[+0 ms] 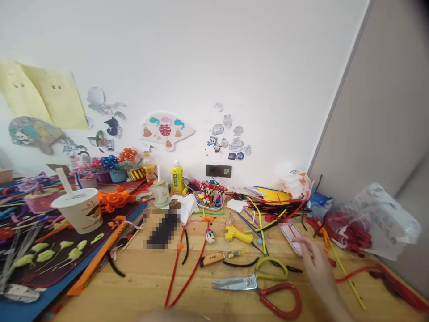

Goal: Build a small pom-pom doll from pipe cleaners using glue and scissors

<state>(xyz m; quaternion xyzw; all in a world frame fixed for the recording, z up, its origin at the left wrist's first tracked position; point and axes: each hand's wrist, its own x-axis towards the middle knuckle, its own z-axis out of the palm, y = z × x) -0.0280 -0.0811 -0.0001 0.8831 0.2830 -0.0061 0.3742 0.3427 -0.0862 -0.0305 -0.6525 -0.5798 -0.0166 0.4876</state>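
Observation:
My right hand (318, 266) reaches forward over the wooden table (147, 286) at the lower right, fingers stretched out flat, fingertips touching a white, red-edged flat object (292, 236). It holds nothing. Just left of it lie large scissors (258, 284) with one yellow and one red handle loop. A yellow glue gun (236, 234) and an orange lighter-like tool (212, 259) lie further left. Red pipe cleaners (182, 273) run across the table. My left hand is out of view.
A white paper cup with a straw (79, 209) stands on a dark mat at left among pipe-cleaner flowers. A yellow bottle (177, 177) and a jar (161, 192) stand by the wall. A clear plastic bag with red pieces (372, 223) sits at right.

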